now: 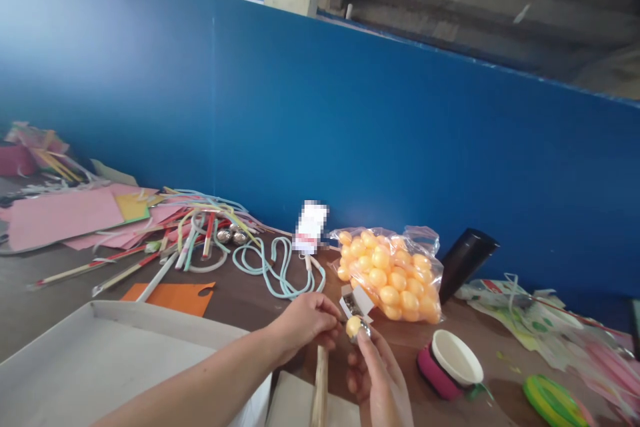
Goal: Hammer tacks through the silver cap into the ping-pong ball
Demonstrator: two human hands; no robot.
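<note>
My right hand [383, 380] is closed, thumb and fingers holding a small yellow-orange ball [353, 326] together with a shiny silver ball [366, 332]. Just left of it, my left hand [309, 322] is pinched, its fingertips close to the yellow ball. Whatever lies between those fingertips is too small or hidden to name. Behind the balls stands a small open white box [364, 300] with dark little pieces inside. A pale wooden stick [321, 387] extends toward me from beneath my left hand.
A clear bag of yellow-orange balls [395, 280] lies behind my hands, beside a black cylinder [467, 260]. A cup in a magenta holder [440, 370] stands right. Left are a white tray [125, 340], orange card [175, 297], light-blue cord [265, 273] and silver balls [233, 235].
</note>
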